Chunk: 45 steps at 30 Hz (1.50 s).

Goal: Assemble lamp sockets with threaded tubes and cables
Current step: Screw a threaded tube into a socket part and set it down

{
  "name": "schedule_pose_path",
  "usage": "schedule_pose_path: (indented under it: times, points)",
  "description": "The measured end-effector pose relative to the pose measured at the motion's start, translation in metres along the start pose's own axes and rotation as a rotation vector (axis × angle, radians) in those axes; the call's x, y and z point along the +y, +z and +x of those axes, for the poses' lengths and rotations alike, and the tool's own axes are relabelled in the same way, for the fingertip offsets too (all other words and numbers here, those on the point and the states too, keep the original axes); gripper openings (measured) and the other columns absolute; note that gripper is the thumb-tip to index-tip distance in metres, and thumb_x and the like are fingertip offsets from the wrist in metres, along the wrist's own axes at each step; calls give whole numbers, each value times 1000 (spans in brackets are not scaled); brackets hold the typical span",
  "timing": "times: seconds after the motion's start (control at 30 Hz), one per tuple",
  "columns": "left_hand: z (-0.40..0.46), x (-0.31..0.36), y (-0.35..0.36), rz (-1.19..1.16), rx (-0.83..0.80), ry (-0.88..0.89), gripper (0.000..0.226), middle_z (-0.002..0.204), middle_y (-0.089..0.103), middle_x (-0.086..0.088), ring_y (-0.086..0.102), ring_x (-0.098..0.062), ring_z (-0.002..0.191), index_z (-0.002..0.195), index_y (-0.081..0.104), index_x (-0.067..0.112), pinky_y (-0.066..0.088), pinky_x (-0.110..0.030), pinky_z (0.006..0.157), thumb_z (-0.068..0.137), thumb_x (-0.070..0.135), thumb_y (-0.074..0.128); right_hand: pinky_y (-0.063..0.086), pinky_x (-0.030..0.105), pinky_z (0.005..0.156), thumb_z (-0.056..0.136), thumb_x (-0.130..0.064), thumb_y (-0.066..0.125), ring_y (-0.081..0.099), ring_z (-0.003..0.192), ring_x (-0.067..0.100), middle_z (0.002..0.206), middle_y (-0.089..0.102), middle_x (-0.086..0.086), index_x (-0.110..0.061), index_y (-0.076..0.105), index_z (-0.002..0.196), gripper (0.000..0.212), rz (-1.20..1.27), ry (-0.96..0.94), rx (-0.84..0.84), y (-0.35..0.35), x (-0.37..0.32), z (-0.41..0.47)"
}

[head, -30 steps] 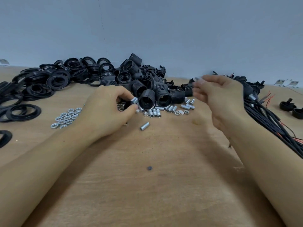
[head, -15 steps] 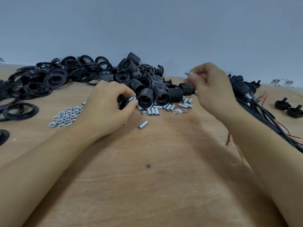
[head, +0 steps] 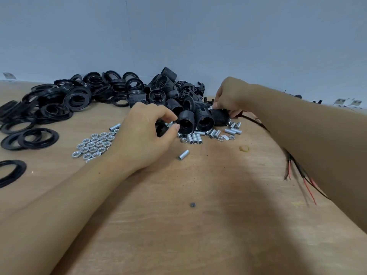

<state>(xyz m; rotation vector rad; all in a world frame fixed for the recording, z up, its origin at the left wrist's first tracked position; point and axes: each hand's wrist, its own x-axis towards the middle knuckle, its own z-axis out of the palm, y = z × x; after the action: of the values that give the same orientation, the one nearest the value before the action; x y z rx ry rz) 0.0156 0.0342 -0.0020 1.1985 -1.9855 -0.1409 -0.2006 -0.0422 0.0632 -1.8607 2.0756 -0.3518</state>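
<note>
Left hand: the left hand has its fingers curled round a small black part at the front of the socket pile.
Right hand: the right hand pinches a little silver tube just above a black socket at the right of the pile.
Tubes: more loose tubes lie on the tabletop in front of the sockets.
Cables: the cables lie under the right arm.
Other bits: nuts and black rings sit to the left.
Risk: the tube could slip and roll away, because it is small and round. It could also go in crooked and jam. The arm could drag the cables.
</note>
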Motion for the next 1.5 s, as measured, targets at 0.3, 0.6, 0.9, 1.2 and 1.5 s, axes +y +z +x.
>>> schedule_pose_path:
  times: [0.3, 0.6, 0.9, 1.2, 1.5]
  points:
    - [0, 2, 0, 19, 2, 7, 17, 99, 70, 10, 56, -15, 104, 104, 73, 21, 43, -28, 89, 91, 29, 66, 58, 32, 77, 91, -16, 69, 69, 79, 24, 89, 72, 14, -5, 74, 96, 14, 262, -113, 394, -15, 14, -19]
    - [-5, 17, -2, -121, 54, 212, 45, 107, 66, 4, 59, -6, 92, 119, 67, 17, 44, -12, 84, 78, 28, 84, 58, 20, 66, 91, -3, 65, 69, 65, 13, 67, 72, 3, -11, 70, 84, 12, 953, -301, -26, 44, 5, -104]
    - [-8, 26, 4, -416, 101, 111, 29, 90, 70, 10, 70, -12, 85, 97, 63, 13, 53, -22, 78, 75, 15, 82, 56, 23, 58, 95, -11, 62, 68, 60, 11, 64, 68, -3, -9, 70, 91, 8, 1158, -386, 74, 53, 2, -116]
    - [-5, 23, 5, -679, 111, -154, 26, 94, 76, 1, 71, -10, 84, 81, 63, 8, 56, -23, 71, 74, 16, 86, 56, 26, 54, 92, -9, 66, 68, 61, 16, 76, 74, 6, -14, 67, 87, 7, 1153, -386, 233, 45, 11, -113]
    - [1, 22, -2, -1223, -1, -312, 44, 100, 74, -13, 71, -24, 100, 112, 67, 12, 57, -31, 87, 71, 13, 81, 57, 24, 66, 86, 1, 69, 72, 74, 20, 85, 74, 16, -7, 70, 95, 12, 1180, -447, 100, 53, 9, -110]
